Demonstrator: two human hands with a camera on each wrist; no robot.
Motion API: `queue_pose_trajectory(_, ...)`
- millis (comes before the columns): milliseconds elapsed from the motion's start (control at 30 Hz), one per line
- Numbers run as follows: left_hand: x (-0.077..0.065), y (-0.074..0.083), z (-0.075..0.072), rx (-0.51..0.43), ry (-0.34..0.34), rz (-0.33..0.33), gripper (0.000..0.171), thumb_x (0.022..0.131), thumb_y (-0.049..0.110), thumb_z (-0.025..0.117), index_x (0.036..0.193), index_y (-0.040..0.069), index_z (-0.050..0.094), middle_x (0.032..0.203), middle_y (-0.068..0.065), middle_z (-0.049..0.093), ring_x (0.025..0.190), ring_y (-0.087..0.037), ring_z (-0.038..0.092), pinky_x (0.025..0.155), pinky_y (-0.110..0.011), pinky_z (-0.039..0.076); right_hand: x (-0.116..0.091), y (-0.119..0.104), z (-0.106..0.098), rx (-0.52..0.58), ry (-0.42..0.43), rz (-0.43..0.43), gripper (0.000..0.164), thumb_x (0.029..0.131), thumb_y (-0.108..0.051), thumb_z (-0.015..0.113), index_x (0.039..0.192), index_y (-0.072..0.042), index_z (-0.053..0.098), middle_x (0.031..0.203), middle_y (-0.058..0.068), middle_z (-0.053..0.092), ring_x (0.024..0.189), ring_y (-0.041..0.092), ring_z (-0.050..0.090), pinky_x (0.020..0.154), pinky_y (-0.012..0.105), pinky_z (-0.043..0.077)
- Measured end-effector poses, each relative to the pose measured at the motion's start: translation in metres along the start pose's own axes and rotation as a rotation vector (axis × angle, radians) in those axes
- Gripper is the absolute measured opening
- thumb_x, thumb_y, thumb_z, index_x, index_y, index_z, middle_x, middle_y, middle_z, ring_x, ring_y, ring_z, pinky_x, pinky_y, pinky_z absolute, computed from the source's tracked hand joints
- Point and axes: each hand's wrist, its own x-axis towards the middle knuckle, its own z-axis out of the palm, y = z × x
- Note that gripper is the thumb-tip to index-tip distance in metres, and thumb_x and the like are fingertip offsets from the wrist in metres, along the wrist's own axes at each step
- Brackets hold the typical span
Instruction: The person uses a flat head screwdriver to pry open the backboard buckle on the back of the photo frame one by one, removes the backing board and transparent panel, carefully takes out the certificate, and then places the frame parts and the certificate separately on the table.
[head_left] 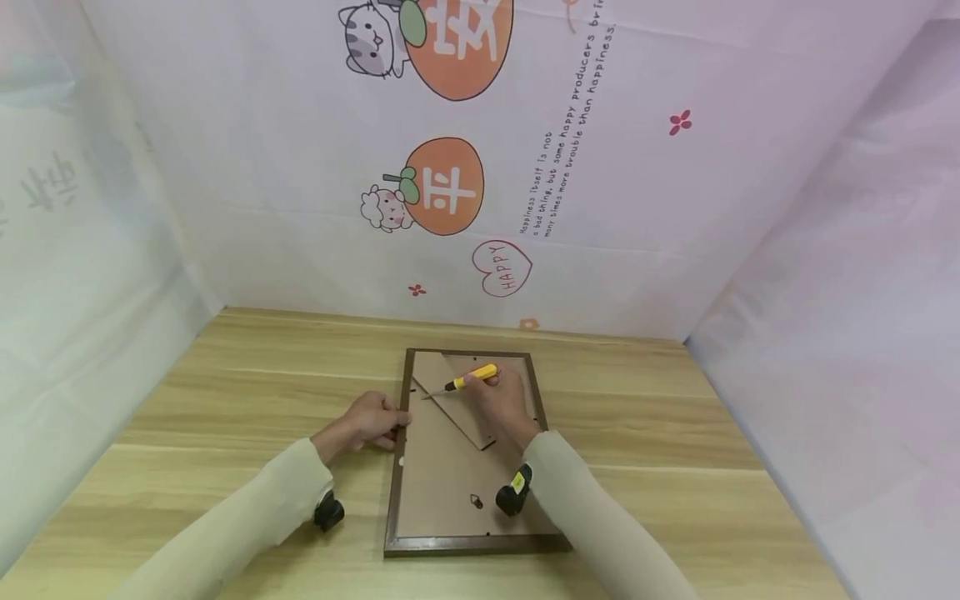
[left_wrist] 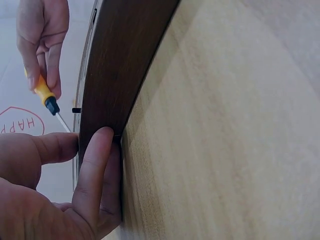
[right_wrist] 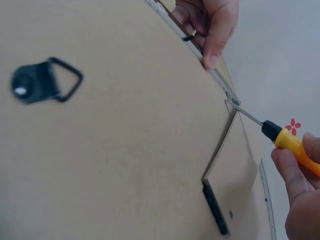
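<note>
A brown picture frame (head_left: 442,545) lies face down, its beige backing board (head_left: 435,492) upward. My left hand (head_left: 371,419) holds the frame's left side; in the left wrist view the thumb is at the top edge and fingers lie along the dark outer side (left_wrist: 117,65). Between its thumb and fingers, my right hand (head_left: 504,404) grips a screwdriver (head_left: 480,375) by the yellow handle. The screwdriver's metal shaft (right_wrist: 249,114) slants toward the frame's left edge, its tip by the upper end of the stand flap (right_wrist: 240,175). Whether the tip touches is unclear.
A metal hanging ring (head_left: 476,501) sits low on the backing, and small black tabs (left_wrist: 76,110) stick out along the frame's inner edge. Beneath is a wooden table (head_left: 637,400). Printed white sheets (head_left: 600,275) enclose its back and sides.
</note>
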Motion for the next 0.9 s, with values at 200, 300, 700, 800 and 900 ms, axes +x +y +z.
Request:
queue_pose_trajectory(200, 0.002, 0.001, 0.001, 0.007, 0.012, -0.007, 0.022, 0.094, 0.011, 0.062, 0.075, 0.004, 0.055, 0.089, -0.011, 0.059, 0.073, -0.021, 0.065, 0.067, -0.03, 0.062, 0.008, -0.001, 0.006, 0.022, 0.037, 0.023, 0.013, 0.093, -0.015, 0.067, 0.103, -0.009, 0.07, 0.109, 0.007, 0.068, 0.096, 0.015, 0.062, 0.084, 0.027, 0.055)
queue_pose_trajectory(300, 0.001, 0.001, 0.0, 0.007, 0.011, -0.008, 0.022, 0.095, 0.01, 0.062, 0.075, 0.003, 0.053, 0.088, -0.011, 0.059, 0.072, -0.02, 0.065, 0.067, -0.029, 0.062, 0.009, -0.001, 0.007, 0.022, 0.032, 0.042, 0.014, 0.093, -0.015, 0.067, 0.106, -0.008, 0.069, 0.11, 0.008, 0.067, 0.098, 0.017, 0.062, 0.085, 0.028, 0.055)
queue_pose_trajectory(700, 0.001, 0.001, 0.001, 0.003, 0.021, -0.017, 0.014, 0.095, 0.01, 0.062, 0.092, -0.003, 0.058, 0.09, -0.013, 0.06, 0.075, -0.021, 0.064, 0.067, -0.029, 0.061, 0.019, 0.008, 0.004, 0.078, -0.047, 0.157, 0.019, 0.095, -0.018, 0.065, 0.112, -0.01, 0.065, 0.115, 0.007, 0.063, 0.103, 0.018, 0.058, 0.092, 0.032, 0.052)
queue_pose_trajectory(800, 0.002, 0.0, 0.001, 0.004, 0.025, -0.012, 0.014, 0.094, 0.011, 0.063, 0.092, -0.003, 0.06, 0.09, -0.013, 0.061, 0.075, -0.021, 0.064, 0.067, -0.029, 0.061, 0.018, 0.009, 0.004, 0.105, -0.064, 0.16, 0.02, 0.095, -0.018, 0.064, 0.114, -0.009, 0.064, 0.116, 0.008, 0.063, 0.105, 0.019, 0.059, 0.093, 0.032, 0.052)
queue_pose_trajectory(900, 0.004, -0.002, 0.002, -0.001, 0.026, -0.007, 0.014, 0.094, 0.01, 0.063, 0.089, -0.003, 0.061, 0.088, -0.013, 0.061, 0.074, -0.021, 0.064, 0.067, -0.029, 0.061, 0.02, 0.011, 0.005, 0.145, -0.079, 0.175, 0.023, 0.096, -0.016, 0.064, 0.117, -0.007, 0.062, 0.118, 0.009, 0.062, 0.105, 0.018, 0.059, 0.093, 0.03, 0.053)
